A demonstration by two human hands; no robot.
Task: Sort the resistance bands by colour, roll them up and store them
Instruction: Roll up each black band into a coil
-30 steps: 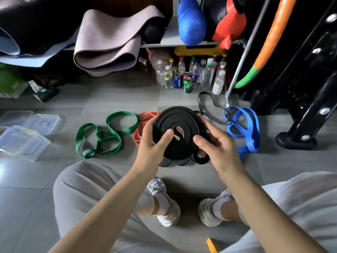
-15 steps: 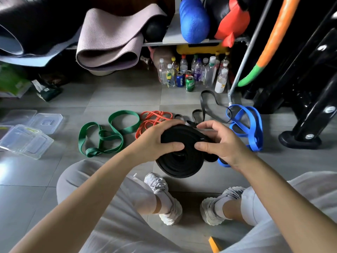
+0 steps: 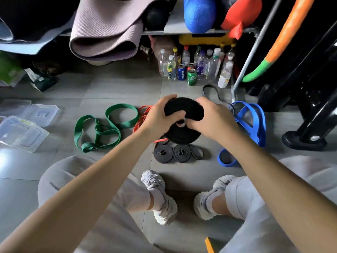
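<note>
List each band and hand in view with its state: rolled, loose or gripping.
large black roll: rolled, held in both hands
left hand: grips the roll
right hand: grips the roll
small black rolls: rolled, on the floor
green band: loose on the floor
orange band: loose, partly hidden
blue band: loose on the floor

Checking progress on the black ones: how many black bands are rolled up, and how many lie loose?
Large black roll, gripped by left hand and right hand: 1
Small black rolls on the floor: 3
Loose black band: 1
Total: 5
</note>
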